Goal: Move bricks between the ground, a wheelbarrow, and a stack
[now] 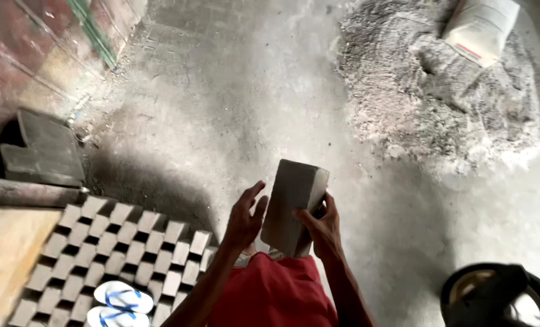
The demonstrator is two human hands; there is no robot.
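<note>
- A grey rectangular concrete block [294, 204] is in the air at lower centre of the frame, standing nearly upright and tilted slightly to the right, above the person's red-clothed lap [274, 293].
- The right hand [321, 229] grips the block's lower right edge, its fingers clamped around that side with the thumb across the front face.
- The left hand [245, 218] is at the block's left side with its fingers apart and extended; whether the palm presses the block or stands just off it cannot be told.
- In the lower left of the frame, many similar grey blocks [115, 251] stand in staggered rows on the floor, which suggests that a good number are already set out.
- The held block is well apart from those rows and not yet placed among them, so this one looks to be mid-handling.
- A pair of white sandals with blue straps [119, 303] lies on the rows.
- In the upper right of the frame, a heap of grey sandy mix [427, 97] carries a pale sack [480, 27], so material appears to remain.
- A black round tub [500, 297] sits at lower right on the dusty concrete floor [233, 109].
</note>
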